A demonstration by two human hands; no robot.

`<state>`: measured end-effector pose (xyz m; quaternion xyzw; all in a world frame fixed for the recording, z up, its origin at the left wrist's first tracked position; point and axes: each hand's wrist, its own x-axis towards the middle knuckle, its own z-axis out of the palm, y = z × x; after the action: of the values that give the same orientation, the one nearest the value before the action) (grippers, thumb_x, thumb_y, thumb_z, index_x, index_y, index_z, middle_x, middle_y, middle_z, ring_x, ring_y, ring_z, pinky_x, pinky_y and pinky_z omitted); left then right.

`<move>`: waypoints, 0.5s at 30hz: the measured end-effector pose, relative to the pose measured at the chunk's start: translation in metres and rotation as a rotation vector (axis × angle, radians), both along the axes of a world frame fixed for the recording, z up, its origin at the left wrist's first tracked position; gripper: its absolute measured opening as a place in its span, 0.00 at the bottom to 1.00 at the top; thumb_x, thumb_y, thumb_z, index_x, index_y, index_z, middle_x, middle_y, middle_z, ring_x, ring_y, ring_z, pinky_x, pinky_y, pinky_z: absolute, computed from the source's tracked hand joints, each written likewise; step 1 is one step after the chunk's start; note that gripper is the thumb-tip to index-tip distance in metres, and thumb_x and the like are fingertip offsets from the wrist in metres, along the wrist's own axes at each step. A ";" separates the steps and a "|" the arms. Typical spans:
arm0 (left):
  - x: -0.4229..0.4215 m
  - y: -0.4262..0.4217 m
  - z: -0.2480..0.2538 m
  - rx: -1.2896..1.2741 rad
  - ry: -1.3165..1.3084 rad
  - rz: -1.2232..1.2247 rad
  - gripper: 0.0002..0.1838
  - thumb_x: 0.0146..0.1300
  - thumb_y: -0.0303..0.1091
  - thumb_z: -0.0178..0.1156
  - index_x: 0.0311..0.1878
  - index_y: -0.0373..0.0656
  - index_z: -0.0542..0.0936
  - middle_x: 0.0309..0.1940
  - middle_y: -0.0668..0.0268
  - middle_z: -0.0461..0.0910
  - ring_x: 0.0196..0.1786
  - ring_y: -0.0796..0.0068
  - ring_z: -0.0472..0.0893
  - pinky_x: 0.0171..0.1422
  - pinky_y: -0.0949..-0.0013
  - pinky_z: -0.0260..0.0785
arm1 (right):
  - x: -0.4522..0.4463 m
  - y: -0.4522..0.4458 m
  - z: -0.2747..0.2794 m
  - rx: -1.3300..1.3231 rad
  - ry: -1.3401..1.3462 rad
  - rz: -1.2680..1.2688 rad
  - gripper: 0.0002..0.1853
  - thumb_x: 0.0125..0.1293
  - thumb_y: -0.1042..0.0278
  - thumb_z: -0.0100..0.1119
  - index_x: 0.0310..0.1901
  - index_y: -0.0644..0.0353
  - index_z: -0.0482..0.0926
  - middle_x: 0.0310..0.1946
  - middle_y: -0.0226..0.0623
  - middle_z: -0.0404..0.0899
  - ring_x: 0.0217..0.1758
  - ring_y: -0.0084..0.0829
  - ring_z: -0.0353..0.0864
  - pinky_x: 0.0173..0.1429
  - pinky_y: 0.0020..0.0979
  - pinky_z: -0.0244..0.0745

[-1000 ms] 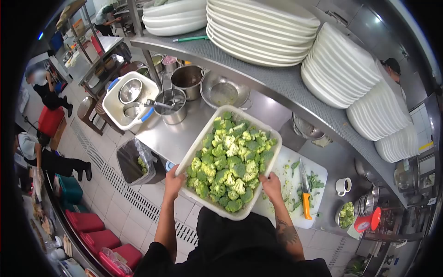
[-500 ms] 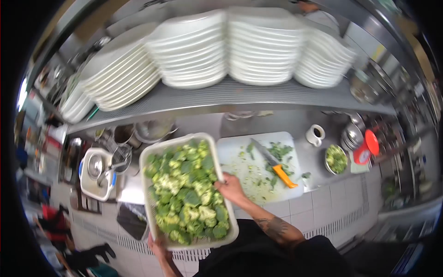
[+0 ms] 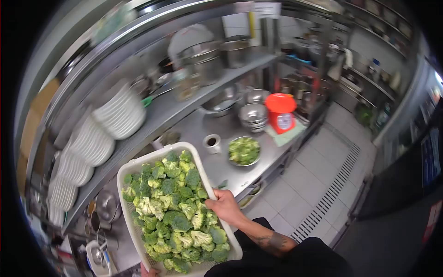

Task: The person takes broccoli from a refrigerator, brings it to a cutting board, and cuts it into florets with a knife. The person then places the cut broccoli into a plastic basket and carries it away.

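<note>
A cream-coloured plastic basket (image 3: 206,168) full of cut broccoli florets (image 3: 177,221) fills the lower middle of the view. On its right rim is my right hand (image 3: 226,207), fingers closed around the edge. Only a small part of my left hand (image 3: 150,271) shows, holding the basket's lower left corner at the bottom of the frame. Beyond the basket, a metal bowl of chopped greens (image 3: 244,151) and a white mug with dark liquid (image 3: 212,143) stand on the steel counter.
A red scale (image 3: 280,113) and stacked metal bowls (image 3: 253,115) stand farther along the counter. Plate stacks (image 3: 119,111) and pots (image 3: 203,60) line the shelf. Right of the counter is tiled floor with a drain grate (image 3: 330,189); a dark appliance (image 3: 410,226) stands at far right.
The view has swung to the right, bringing the floor aisle and dark appliance into sight. The cutting board and knife no longer show. The basket remains in both my hands.
</note>
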<state>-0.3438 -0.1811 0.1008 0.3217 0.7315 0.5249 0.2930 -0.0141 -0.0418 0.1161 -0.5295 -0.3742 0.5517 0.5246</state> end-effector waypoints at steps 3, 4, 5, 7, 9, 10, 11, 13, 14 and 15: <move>-0.067 0.020 -0.075 -0.125 -0.168 0.027 0.28 0.60 0.30 0.52 0.65 0.36 0.75 0.40 0.54 0.78 0.39 0.63 0.76 0.41 0.53 0.72 | -0.067 -0.009 -0.055 0.057 -0.144 -0.053 0.19 0.61 0.72 0.60 0.54 0.66 0.83 0.22 0.22 0.73 0.23 0.14 0.66 0.27 0.26 0.65; -0.098 0.030 -0.102 -0.083 -0.222 -0.086 0.33 0.59 0.29 0.53 0.71 0.41 0.70 0.48 0.49 0.80 0.40 0.64 0.79 0.44 0.56 0.76 | -0.088 -0.013 -0.062 0.049 -0.138 -0.105 0.16 0.62 0.73 0.59 0.51 0.67 0.83 0.22 0.22 0.73 0.23 0.14 0.67 0.27 0.25 0.64; -0.116 0.042 -0.117 -0.083 -0.244 -0.102 0.33 0.59 0.29 0.53 0.71 0.41 0.70 0.48 0.49 0.80 0.40 0.64 0.79 0.44 0.56 0.76 | -0.103 -0.020 -0.062 0.040 -0.135 -0.149 0.13 0.62 0.74 0.59 0.47 0.69 0.84 0.23 0.22 0.73 0.24 0.14 0.67 0.27 0.25 0.64; -0.141 0.077 -0.131 0.227 -0.576 -0.336 0.37 0.43 0.21 0.44 0.64 0.30 0.73 0.51 0.53 0.81 0.48 0.60 0.83 0.53 0.65 0.78 | -0.131 -0.027 -0.069 0.138 -0.168 -0.227 0.09 0.62 0.76 0.58 0.42 0.68 0.83 0.23 0.21 0.73 0.24 0.13 0.66 0.26 0.24 0.63; -0.144 0.079 -0.133 0.326 -0.599 -0.322 0.38 0.41 0.20 0.45 0.65 0.30 0.72 0.50 0.53 0.81 0.47 0.62 0.83 0.52 0.67 0.78 | -0.140 -0.031 -0.082 0.158 -0.145 -0.307 0.07 0.61 0.77 0.58 0.39 0.68 0.83 0.22 0.20 0.71 0.24 0.13 0.65 0.26 0.24 0.60; -0.158 0.094 -0.135 0.308 -0.595 -0.395 0.36 0.42 0.20 0.45 0.62 0.29 0.74 0.47 0.56 0.82 0.45 0.64 0.83 0.50 0.68 0.77 | -0.154 -0.037 -0.085 0.156 -0.153 -0.323 0.07 0.61 0.77 0.58 0.39 0.68 0.83 0.22 0.20 0.71 0.24 0.13 0.65 0.26 0.24 0.60; -0.174 0.112 -0.140 0.288 -0.589 -0.483 0.34 0.42 0.21 0.46 0.60 0.28 0.75 0.44 0.59 0.82 0.42 0.66 0.83 0.49 0.70 0.76 | -0.169 -0.043 -0.091 0.140 -0.132 -0.428 0.06 0.60 0.78 0.58 0.36 0.68 0.83 0.22 0.19 0.71 0.24 0.12 0.65 0.26 0.23 0.59; -0.206 0.156 -0.159 0.238 -0.617 -0.617 0.35 0.42 0.20 0.46 0.61 0.28 0.75 0.45 0.58 0.83 0.43 0.66 0.83 0.49 0.70 0.77 | -0.201 -0.053 -0.105 0.112 -0.122 -0.593 0.05 0.59 0.79 0.57 0.33 0.67 0.82 0.21 0.19 0.71 0.24 0.12 0.64 0.26 0.23 0.58; -0.215 0.181 -0.165 0.210 -0.637 -0.712 0.37 0.41 0.20 0.45 0.62 0.29 0.74 0.47 0.57 0.83 0.45 0.66 0.83 0.49 0.70 0.77 | -0.214 -0.056 -0.107 0.068 -0.153 -0.681 0.04 0.58 0.79 0.56 0.30 0.65 0.81 0.22 0.20 0.73 0.25 0.14 0.66 0.28 0.23 0.60; -0.220 0.204 -0.169 0.180 -0.659 -0.805 0.38 0.41 0.19 0.45 0.63 0.29 0.74 0.49 0.56 0.83 0.46 0.66 0.84 0.49 0.70 0.78 | -0.227 -0.057 -0.111 0.021 -0.186 -0.768 0.04 0.56 0.79 0.56 0.26 0.64 0.79 0.22 0.22 0.75 0.25 0.15 0.69 0.30 0.24 0.62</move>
<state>-0.5640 0.0225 -0.0683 0.4190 0.3712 0.5048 0.6572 -0.2416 -0.0990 0.0051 -0.6733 -0.2003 0.2611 0.6621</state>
